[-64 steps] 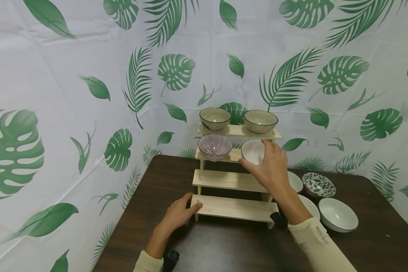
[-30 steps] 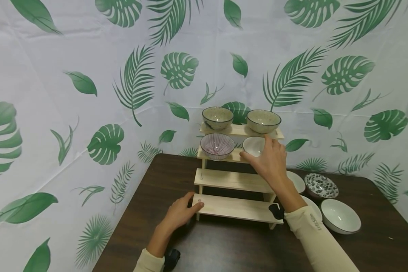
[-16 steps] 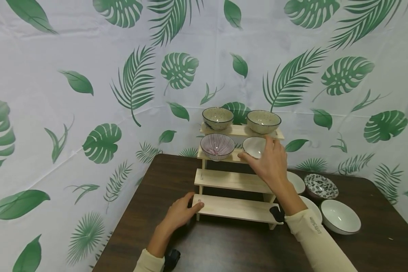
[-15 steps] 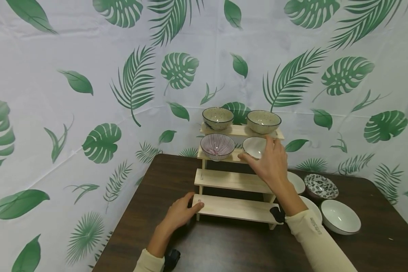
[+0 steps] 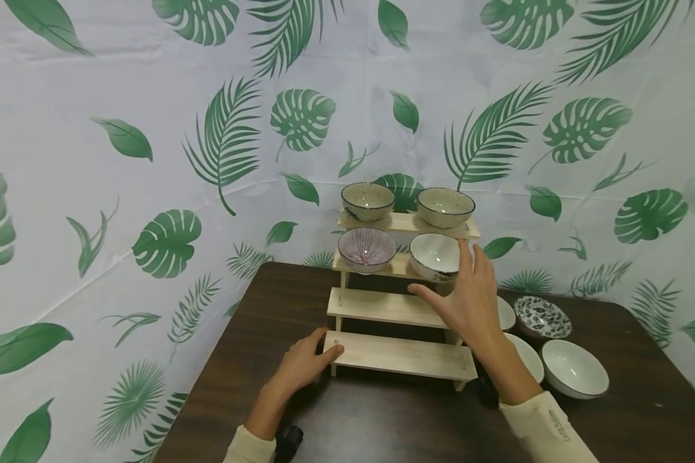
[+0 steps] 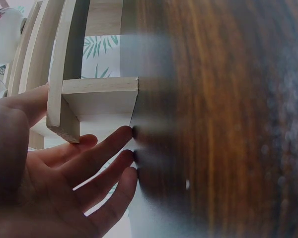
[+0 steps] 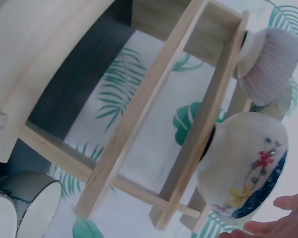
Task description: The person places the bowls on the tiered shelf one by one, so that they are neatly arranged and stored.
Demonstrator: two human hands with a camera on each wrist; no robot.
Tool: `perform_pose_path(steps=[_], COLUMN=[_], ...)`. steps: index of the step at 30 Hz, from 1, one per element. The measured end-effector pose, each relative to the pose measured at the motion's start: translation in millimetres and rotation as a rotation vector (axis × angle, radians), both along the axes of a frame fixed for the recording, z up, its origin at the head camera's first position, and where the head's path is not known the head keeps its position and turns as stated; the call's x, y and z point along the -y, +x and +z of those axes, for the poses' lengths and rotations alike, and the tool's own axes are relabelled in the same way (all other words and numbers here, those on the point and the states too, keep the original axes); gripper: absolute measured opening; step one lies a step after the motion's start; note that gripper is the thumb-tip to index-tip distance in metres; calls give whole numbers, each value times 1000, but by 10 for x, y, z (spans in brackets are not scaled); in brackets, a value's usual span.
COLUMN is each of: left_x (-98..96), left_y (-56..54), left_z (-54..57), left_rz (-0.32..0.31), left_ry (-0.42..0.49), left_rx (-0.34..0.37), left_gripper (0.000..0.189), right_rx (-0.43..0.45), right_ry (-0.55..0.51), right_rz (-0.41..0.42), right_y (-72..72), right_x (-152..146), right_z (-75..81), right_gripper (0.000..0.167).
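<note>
Some room is left between the purple-striped bowl [image 5: 367, 251] and the white bowl [image 5: 434, 256], both set on the second-highest shelf [image 5: 402, 263] of the wooden rack [image 5: 399, 354]. By the right hand [image 5: 469, 305], its fingers spread apart, the white bowl is not gripped; contact cannot be told. The rack's lowest left corner is pinched by the left hand [image 5: 303, 361].

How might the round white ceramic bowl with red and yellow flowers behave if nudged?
The bowl looks glossy, so probably slippery. Its ceramic look suggests fragility. Rounded sides on a slim pale wooden shelf suggest it may tip.
</note>
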State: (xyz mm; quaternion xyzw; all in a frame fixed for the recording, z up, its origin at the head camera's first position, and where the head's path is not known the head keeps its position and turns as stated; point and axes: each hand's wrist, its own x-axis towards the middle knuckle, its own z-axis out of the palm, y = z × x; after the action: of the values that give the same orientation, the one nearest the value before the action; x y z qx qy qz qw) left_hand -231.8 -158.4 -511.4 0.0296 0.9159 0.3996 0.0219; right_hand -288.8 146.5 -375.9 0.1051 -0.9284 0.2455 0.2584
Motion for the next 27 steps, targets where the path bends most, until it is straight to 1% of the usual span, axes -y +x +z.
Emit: perform_pose_path(steps=[4,7,11,15,21,27], left_x=[15,20,2,-11,-17,-8], left_y=[2,-16,-41,-44,-45,-48], left_z=[-3,-2,-5,-15,-23,-20], left_rz=[3,12,14,12,14,18], left_ry=[-2,-7,-16,-23,-26,-29], left_rx=[7,5,4,2,-2,-3], left_gripper=[73,74,74,74,73,73], right_rx=[3,8,23,38,19,11], right_ry=[-9,-13,-22,-29,-35,-61], right_rz=[16,17,12,10,21,35], right_y=[132,222,305,359,403,443], right_x=[-26,-29,-59,-109,-176,-249], right_z=[-41,-23,-5,-37,-92,-144], right_gripper=[125,126,123,118,105,101])
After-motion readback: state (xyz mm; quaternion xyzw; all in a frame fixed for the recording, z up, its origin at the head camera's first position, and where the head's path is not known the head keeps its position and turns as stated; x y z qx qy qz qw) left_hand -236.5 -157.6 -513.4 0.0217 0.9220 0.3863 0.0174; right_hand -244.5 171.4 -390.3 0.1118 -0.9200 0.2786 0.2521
